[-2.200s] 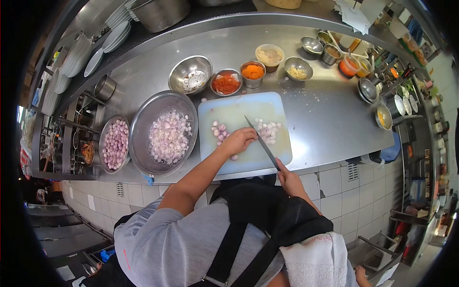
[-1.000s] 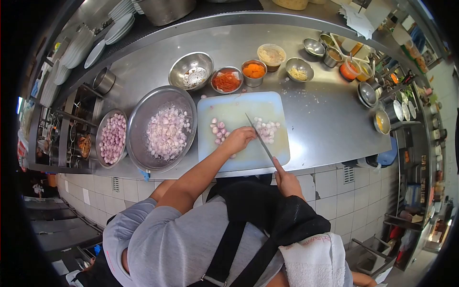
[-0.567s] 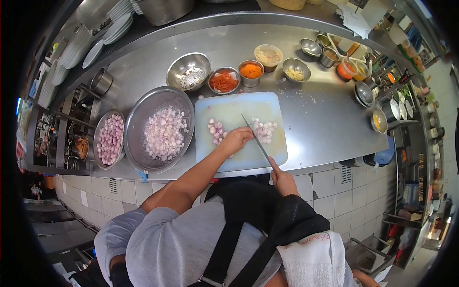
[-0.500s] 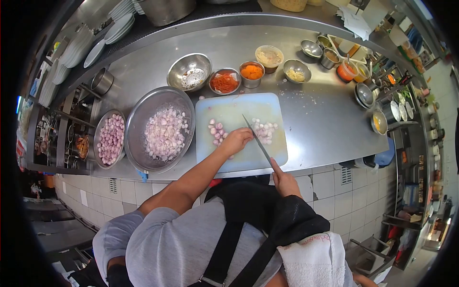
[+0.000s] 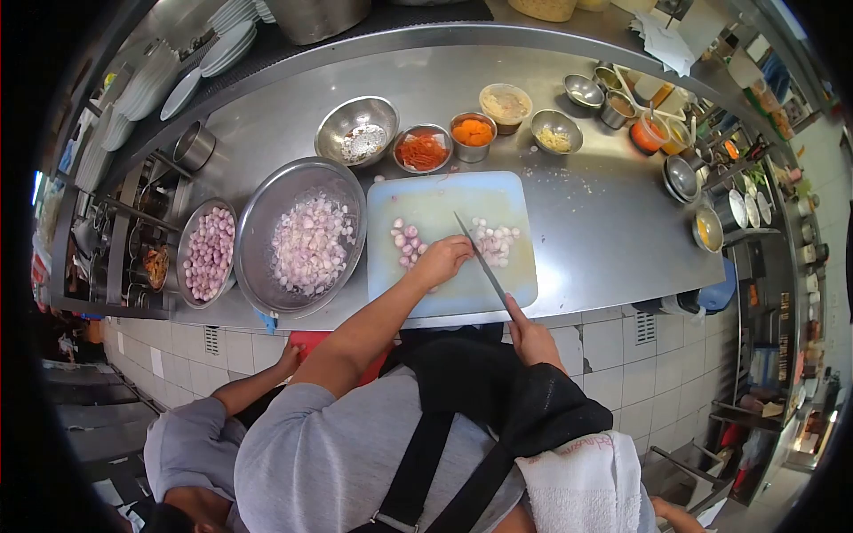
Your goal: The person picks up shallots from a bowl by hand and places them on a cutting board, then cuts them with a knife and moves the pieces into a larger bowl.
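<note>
A white cutting board (image 5: pixel 391 289) lies on the steel counter in front of me. My left hand (image 5: pixel 444 261) rests on it, fingers bunched over a shallot that is mostly hidden beside the blade. In my right hand (image 5: pixel 533 340) is the handle of a knife (image 5: pixel 489 269), its blade slanting up and left across the board, close against my left fingertips. Purple unpeeled-looking shallots (image 5: pixel 408 240) lie left of my left hand. Paler shallots (image 5: pixel 495 244) are heaped right of the blade. Left of the board stands a large steel bowl (image 5: pixel 251 253) of cut shallots (image 5: pixel 311 244).
A smaller bowl of whole shallots (image 5: pixel 210 253) stands at far left. Behind the board are a steel bowl (image 5: pixel 333 133), a bowl of red shreds (image 5: pixel 423 151), an orange-filled container (image 5: pixel 473 133) and a lidded tub (image 5: pixel 505 105). Another person's hand (image 5: pixel 290 357) holds something red (image 5: pixel 311 340) below the counter.
The other person at my left has leaned away from me, and their hand and a red object now show below the counter edge. My hands and the knife have hardly moved.
</note>
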